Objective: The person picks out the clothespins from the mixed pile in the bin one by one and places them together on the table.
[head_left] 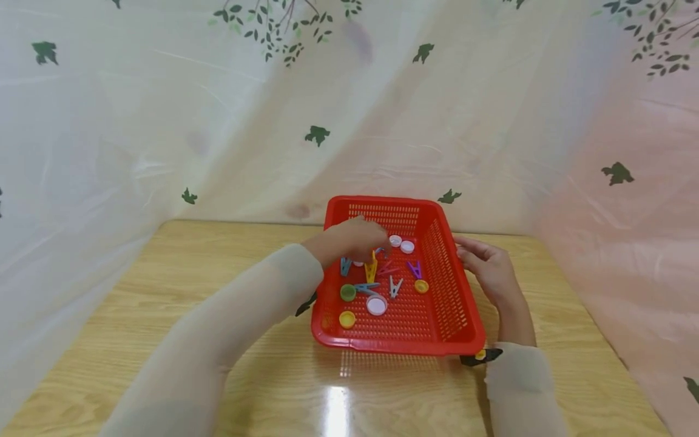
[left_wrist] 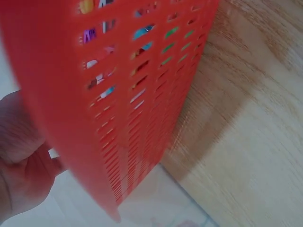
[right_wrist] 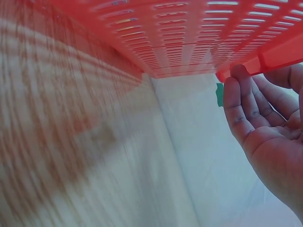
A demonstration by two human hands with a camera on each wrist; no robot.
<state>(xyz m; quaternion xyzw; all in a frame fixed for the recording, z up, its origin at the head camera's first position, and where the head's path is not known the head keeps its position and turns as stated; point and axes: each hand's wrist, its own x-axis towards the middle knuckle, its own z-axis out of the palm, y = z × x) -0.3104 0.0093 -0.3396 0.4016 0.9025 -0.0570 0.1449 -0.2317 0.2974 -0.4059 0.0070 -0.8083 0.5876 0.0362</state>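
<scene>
A red plastic basket (head_left: 404,347) with slotted walls stands on the wooden table. My left hand (head_left: 357,240) reaches over its left side, fingers pointing down among the small things inside; the fingertips are mostly hidden, and I cannot tell whether they hold anything. Right below that hand are a yellow clothespin (head_left: 371,270) and a pink clothespin (head_left: 387,268). Blue clothespins (head_left: 346,266), a grey clothespin (head_left: 395,287) and a purple clothespin (head_left: 415,269) lie around them. At the basket's right rim, my right hand (head_left: 491,270) grips the edge from outside, its fingers (right_wrist: 233,97) under the rim.
Round caps share the basket floor: a green cap (head_left: 347,292), a large white cap (head_left: 377,305), a yellow cap (head_left: 346,319), an orange cap (head_left: 421,286) and small white caps (head_left: 406,247). Behind the table (head_left: 262,364) hangs a pale leaf-patterned sheet (head_left: 246,152).
</scene>
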